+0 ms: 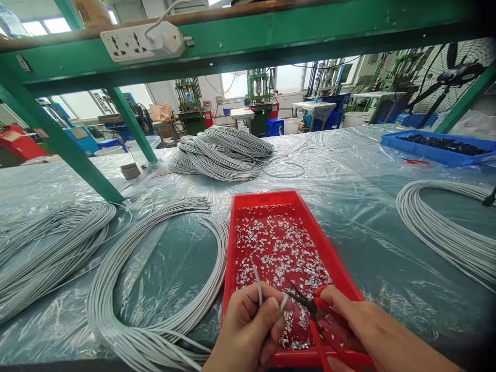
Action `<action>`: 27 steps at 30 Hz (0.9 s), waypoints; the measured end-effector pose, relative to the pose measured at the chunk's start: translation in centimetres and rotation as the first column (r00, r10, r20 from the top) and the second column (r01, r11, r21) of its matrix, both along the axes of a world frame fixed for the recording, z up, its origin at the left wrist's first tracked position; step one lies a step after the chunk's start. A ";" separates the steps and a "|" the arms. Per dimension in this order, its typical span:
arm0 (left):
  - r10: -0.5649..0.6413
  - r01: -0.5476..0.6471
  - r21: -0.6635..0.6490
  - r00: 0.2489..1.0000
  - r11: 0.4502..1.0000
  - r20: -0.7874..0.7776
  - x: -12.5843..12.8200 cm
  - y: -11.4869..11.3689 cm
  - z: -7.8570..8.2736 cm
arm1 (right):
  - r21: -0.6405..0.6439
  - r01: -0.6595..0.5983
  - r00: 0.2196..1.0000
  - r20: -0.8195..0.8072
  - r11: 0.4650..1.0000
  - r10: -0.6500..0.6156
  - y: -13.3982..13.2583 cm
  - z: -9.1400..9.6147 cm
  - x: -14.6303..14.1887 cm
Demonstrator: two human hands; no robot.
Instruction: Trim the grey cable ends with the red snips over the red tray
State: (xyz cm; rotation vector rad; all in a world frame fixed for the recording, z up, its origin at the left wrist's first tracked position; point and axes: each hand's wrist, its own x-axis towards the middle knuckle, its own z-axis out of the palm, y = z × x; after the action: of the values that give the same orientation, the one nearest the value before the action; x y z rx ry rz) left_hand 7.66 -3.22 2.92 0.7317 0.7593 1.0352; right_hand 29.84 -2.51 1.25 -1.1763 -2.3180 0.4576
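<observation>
- Down at the near edge of the tray (341, 268), my left hand (248, 330) was closed around a thin grey cable (256, 281), thumb pressed over it against the forefinger.
- One end of the cable stood up out of my fist, leaning a little to the left; a second short end (284, 302) poked out to the right past my thumb, pointing up and right toward the cutters (306, 305).
- My right hand (349, 320) was wrapped round the red handles of the cutters, fingers curled and gripping; I could not tell whether the blades were parted or shut, they were too small and dark.
- The cutter tips pointed left and slightly up, just beside that short end, so the cable lay across the blades' line and not along it.
- Both hands hung over the tray, almost touching each other, with the left hand holding the cable and the right one nearer the tool's tips.
- Silvery scraps (279, 243) littered the tray floor, and loops of grey cable (155, 289) lay on the plastic sheet to my left.
</observation>
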 end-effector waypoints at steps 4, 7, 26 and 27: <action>0.107 -0.107 0.009 0.994 0.994 0.033 -0.1 -0.3 0.5 | -0.141 0.110 0.993 0.046 0.984 -0.104 1.2 0.0 0.4; 0.215 -0.216 0.004 0.973 0.976 -0.089 0.7 -0.5 0.9 | -0.479 0.114 0.930 -0.256 0.870 -0.262 1.4 1.4 -1.8; 0.160 -0.072 0.224 0.900 0.972 -0.405 2.3 -1.2 0.4 | -0.596 0.016 0.730 -0.542 0.803 -0.417 -0.1 3.8 -5.2; 0.143 -0.052 0.219 0.896 0.974 -0.420 2.2 -1.2 0.3 | -0.566 0.042 0.743 -0.533 0.823 -0.405 -0.2 3.5 -5.2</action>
State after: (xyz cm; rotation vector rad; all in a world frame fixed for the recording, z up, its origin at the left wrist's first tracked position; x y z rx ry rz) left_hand 9.90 -4.44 3.27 1.1342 1.0941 1.0631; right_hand 24.69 -2.73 4.71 -1.2647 -1.4529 1.2417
